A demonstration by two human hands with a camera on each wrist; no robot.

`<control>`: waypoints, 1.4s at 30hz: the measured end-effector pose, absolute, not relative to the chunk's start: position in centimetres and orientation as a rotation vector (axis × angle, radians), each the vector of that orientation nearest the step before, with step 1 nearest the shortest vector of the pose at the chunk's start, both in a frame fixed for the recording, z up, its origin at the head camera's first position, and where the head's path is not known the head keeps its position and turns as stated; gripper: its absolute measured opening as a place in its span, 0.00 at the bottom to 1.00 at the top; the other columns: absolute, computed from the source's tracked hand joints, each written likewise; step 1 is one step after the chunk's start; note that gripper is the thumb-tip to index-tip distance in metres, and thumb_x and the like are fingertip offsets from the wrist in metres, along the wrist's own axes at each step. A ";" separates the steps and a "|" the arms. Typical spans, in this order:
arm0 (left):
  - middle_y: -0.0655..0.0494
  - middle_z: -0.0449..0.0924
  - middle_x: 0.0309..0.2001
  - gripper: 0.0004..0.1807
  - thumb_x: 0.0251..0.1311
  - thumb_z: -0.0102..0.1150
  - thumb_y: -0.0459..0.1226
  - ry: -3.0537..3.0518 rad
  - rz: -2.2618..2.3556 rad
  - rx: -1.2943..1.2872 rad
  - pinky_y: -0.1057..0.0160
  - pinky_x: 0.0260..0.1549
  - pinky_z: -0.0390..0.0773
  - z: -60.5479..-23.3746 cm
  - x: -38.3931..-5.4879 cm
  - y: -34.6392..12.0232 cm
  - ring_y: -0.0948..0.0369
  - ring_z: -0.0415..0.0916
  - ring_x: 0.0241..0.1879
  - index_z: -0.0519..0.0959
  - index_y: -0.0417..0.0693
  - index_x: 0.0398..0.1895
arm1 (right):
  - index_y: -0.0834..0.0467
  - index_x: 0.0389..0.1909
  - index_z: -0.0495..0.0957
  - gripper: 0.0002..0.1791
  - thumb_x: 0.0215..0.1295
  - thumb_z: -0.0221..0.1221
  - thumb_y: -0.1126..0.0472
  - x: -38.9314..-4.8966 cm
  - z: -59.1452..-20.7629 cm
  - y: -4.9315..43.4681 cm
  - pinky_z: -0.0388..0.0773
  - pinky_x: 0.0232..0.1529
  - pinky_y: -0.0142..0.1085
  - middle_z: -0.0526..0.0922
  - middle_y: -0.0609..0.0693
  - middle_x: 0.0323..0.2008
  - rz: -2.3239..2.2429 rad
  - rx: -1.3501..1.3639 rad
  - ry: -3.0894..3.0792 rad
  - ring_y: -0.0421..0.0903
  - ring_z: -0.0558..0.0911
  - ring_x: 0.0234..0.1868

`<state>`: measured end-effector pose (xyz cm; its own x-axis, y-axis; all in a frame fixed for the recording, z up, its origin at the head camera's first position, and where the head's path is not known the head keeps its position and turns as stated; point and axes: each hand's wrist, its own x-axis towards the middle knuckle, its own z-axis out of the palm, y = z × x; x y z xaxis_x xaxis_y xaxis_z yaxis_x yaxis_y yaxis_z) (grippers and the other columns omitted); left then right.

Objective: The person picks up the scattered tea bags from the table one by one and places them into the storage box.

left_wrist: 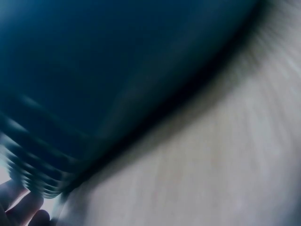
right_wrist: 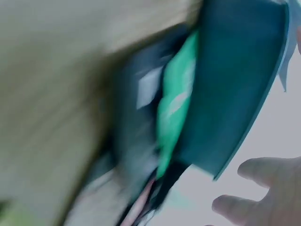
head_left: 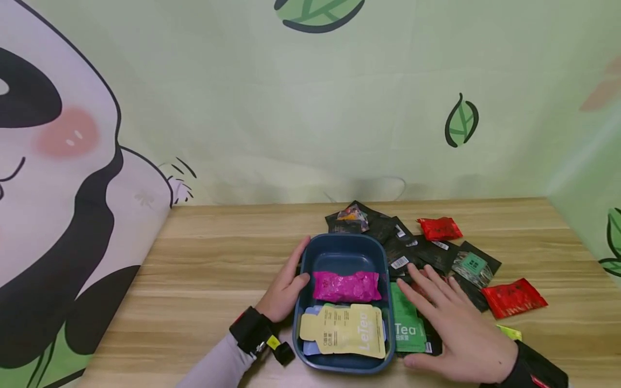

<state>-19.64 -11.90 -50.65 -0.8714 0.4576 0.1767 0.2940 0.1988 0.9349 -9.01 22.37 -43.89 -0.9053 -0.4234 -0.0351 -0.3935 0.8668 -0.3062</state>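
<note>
A dark blue rectangular box (head_left: 345,369) stands on the table. Inside are a shiny pink packet (head_left: 347,286) and, nearer the front, a yellow LeTea packet (head_left: 347,330) lying over blue ones. My left hand (head_left: 283,291) rests along the box's left side, fingers fairly straight and thumb at the rim. In the left wrist view the box's wall (left_wrist: 94,70) fills much of the frame, with fingertips at its far end. My right hand (head_left: 451,328) is spread with nothing gripped, over a green Tea packet (head_left: 407,323) and black packets just right of the box.
Several black packets (head_left: 399,253) lie heaped behind and right of the box. One red packet (head_left: 439,228) lies at the back, another red packet (head_left: 515,298) farther right. A yellow-green packet (head_left: 510,332) shows beside my right wrist. A printed backdrop (head_left: 291,108) borders the table (head_left: 208,253).
</note>
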 end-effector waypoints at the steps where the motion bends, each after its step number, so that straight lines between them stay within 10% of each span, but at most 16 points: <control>1: 0.61 0.49 0.79 0.39 0.70 0.39 0.31 2.316 1.761 0.736 0.50 0.72 0.51 -50.7 -19.7 -11.9 0.59 0.49 0.76 0.44 0.57 0.83 | 0.41 0.80 0.54 0.63 0.41 0.55 0.17 -8.8 -44.1 23.1 0.42 0.68 0.68 0.46 0.45 0.80 -0.441 -0.603 2.932 0.56 0.41 0.79; 7: 0.63 0.48 0.79 0.39 0.71 0.38 0.31 2.321 1.756 0.721 0.51 0.72 0.51 -50.6 -19.6 -11.8 0.61 0.49 0.76 0.44 0.60 0.82 | 0.47 0.79 0.57 0.64 0.42 0.52 0.16 -7.7 -45.7 26.9 0.32 0.68 0.68 0.48 0.54 0.80 -0.392 -0.450 2.930 0.62 0.44 0.77; 20: 0.66 0.49 0.78 0.39 0.70 0.39 0.31 2.376 1.728 0.728 0.50 0.71 0.53 -50.4 -19.6 -11.8 0.62 0.50 0.76 0.45 0.59 0.83 | 0.53 0.77 0.62 0.62 0.46 0.50 0.17 -5.4 -47.9 32.7 0.62 0.52 0.75 0.54 0.63 0.75 -0.263 -0.262 2.835 0.72 0.57 0.68; 33: 0.66 0.49 0.78 0.39 0.70 0.39 0.30 2.352 1.750 0.729 0.51 0.71 0.53 -50.4 -19.5 -11.8 0.63 0.50 0.75 0.45 0.58 0.83 | 0.54 0.60 0.79 0.51 0.38 0.64 0.24 -5.3 -47.1 34.3 0.81 0.44 0.47 0.73 0.55 0.61 -0.303 -0.250 2.821 0.53 0.75 0.54; 42: 0.66 0.49 0.78 0.39 0.70 0.38 0.30 2.336 1.762 0.725 0.52 0.71 0.53 -50.3 -19.5 -11.7 0.63 0.50 0.76 0.45 0.59 0.82 | 0.49 0.53 0.81 0.41 0.38 0.70 0.31 -6.5 -46.2 33.7 0.72 0.31 0.26 0.70 0.41 0.39 -0.294 -0.238 2.756 0.41 0.71 0.39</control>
